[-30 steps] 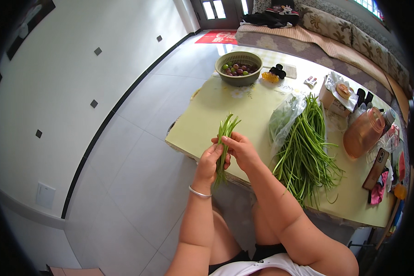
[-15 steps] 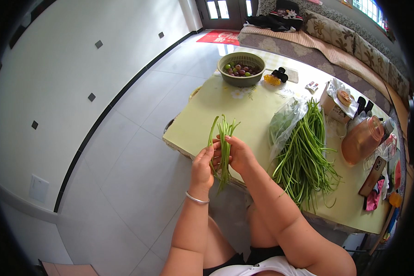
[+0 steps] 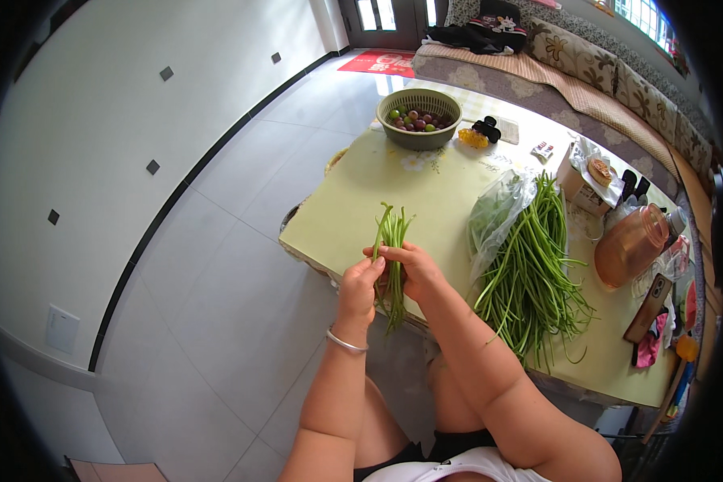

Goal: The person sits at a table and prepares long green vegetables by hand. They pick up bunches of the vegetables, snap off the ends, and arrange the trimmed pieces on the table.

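From the head camera, the landmark is the pale yellow-green rectangular table (image 3: 450, 201), and everything else sits in relation to it. Just off its near edge, over the grey tiled floor (image 3: 217, 297), both hands meet around a small bundle of long thin green beans (image 3: 392, 261). The left hand (image 3: 360, 291), a thin silver bangle (image 3: 345, 342) on its wrist, has its fingers curled shut on the lower part of the bundle; the right hand (image 3: 410, 269) closes over the middle from the other side, thumb and fingers pinched on the stalks. The bundle stands roughly upright, tips fanning above the hands and tails hanging below — a two-handed hold that seems meant to keep the ends even and the loose stalks together.

On the table's right half lies a large heap of the same long green beans (image 3: 530, 273), spilling out of a clear plastic bag (image 3: 498, 210) near the person's right arm, apparently kept within easy reach. At the table's far end stands a round olive-green plastic basket (image 3: 419, 120) of small purple and green fruit. At the table's right edge sit an amber translucent plastic jug (image 3: 631, 245) and a small cardboard box (image 3: 582, 181) — well apart from the hands. Beyond the table runs a long patterned sofa (image 3: 586, 72).
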Tool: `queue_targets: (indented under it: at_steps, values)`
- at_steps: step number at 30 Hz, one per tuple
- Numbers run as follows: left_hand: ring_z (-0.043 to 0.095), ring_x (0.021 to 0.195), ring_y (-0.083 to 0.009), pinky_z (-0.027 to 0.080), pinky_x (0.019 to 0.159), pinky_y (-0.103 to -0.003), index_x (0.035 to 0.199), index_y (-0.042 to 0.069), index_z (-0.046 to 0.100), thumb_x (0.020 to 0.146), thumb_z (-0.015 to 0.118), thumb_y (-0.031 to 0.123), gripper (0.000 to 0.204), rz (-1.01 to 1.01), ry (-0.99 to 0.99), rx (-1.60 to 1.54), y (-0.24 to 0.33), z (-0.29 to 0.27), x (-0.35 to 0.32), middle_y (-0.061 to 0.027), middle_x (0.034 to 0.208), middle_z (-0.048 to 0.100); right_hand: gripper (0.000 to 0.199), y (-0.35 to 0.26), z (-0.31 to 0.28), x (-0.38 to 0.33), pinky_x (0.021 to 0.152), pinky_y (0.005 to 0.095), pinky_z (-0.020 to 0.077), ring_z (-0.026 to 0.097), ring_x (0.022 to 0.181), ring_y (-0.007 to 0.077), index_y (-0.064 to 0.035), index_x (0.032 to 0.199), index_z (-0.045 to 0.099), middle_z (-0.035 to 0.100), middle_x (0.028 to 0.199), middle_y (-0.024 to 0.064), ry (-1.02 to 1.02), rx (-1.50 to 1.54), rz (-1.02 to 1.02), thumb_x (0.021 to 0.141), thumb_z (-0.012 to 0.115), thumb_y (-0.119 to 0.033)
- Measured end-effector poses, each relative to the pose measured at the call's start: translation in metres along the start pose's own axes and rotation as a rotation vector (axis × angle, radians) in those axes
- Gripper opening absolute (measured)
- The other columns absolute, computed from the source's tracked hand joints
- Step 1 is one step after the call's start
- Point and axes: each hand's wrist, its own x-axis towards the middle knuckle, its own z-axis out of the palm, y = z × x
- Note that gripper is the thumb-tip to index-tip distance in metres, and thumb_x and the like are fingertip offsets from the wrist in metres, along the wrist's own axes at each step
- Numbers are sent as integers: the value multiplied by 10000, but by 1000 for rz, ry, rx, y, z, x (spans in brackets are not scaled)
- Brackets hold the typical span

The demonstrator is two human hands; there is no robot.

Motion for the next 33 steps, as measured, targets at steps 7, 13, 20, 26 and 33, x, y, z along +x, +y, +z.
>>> queue_targets:
  at_steps: [7,13,20,26,33]
  values:
    - [587,828,-113,451,776,-243,998,-40,644,937,556,160,227,-14,52,84,2,3,4,-51,914,659,95,3,-13,13,760,416,544,650,875,268,-11,954,561,662,1047,175,76,215,-150,902,561,-90]
    - [500,625,-67,404,581,-235,838,-16,672,908,586,142,193,-20,117,580,-6,-6,9,6,713,605,81,2,-12,12,809,400,538,654,932,290,-15,900,588,658,1045,213,115,221,-230,895,561,-91]
    - [438,485,-168,369,495,-354,704,-37,584,889,603,238,333,91,157,889,2,9,-3,-108,527,489,69,-1,-4,5,808,395,546,651,953,306,-5,937,535,639,1049,238,25,204,-231,904,560,-60]
    - [496,552,-116,405,518,-292,802,-38,618,929,558,187,265,199,166,920,-2,11,1,-56,638,578,103,-5,3,0,788,389,547,660,898,280,4,990,532,653,1028,210,21,124,-243,912,550,-60]
    - [629,685,-119,496,597,-240,829,-12,640,944,525,134,219,124,109,310,-7,5,6,-56,813,663,102,-5,6,-4,722,367,548,655,805,214,0,977,577,674,986,164,49,44,-181,915,545,-75]
